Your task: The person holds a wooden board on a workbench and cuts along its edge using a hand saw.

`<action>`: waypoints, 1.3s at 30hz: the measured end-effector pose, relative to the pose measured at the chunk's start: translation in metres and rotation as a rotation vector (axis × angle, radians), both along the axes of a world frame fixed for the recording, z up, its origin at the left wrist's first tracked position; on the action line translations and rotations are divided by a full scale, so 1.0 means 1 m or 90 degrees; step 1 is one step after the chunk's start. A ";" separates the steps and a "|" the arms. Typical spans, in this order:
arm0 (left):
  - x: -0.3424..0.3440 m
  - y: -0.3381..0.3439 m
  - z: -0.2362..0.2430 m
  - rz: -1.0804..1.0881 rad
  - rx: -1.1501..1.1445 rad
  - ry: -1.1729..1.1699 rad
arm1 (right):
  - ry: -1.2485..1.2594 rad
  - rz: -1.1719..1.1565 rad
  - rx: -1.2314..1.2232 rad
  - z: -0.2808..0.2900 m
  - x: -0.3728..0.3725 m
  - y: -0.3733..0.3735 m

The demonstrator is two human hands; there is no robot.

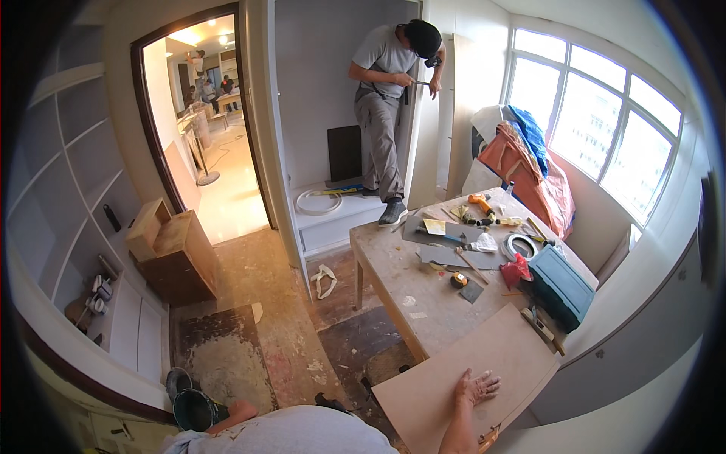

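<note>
My right hand (478, 387) lies flat with spread fingers on a large light-brown wooden board (446, 378). The board rests over the near end of the work table (378, 253). Pale dust or paint marks my fingers. Beside my right forearm, a small brown object (488, 439) shows at the board's edge; I cannot make out its kind. Of my left arm only a short bare part shows at the lower edge, beside a dark bucket (193, 408); the left hand is hidden. A hand plane (538, 325) lies by the board's far right corner.
A co-worker (384, 76) stands with one shoe on the table's far corner, holding a thin tool. A teal toolbox (561, 284), tape measure (459, 280), orange drill (479, 203) and tape roll (520, 246) crowd the table. A wooden cabinet (178, 257) stands near the doorway.
</note>
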State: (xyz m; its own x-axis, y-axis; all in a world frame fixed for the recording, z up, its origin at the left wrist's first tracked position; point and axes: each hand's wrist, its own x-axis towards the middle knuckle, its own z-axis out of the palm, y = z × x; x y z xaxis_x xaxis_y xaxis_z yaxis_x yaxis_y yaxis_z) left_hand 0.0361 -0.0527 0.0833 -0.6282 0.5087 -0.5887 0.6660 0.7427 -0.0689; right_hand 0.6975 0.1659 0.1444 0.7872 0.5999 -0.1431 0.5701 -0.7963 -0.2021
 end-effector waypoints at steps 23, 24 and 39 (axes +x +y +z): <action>0.008 0.001 0.006 0.012 0.002 0.021 | 0.008 -0.001 -0.001 -0.003 0.002 0.000; 0.007 0.001 0.004 0.011 0.003 0.020 | 0.006 0.000 0.005 -0.004 0.002 0.000; 0.007 0.001 0.007 0.035 -0.008 0.006 | -0.006 -0.004 0.000 -0.002 0.002 0.000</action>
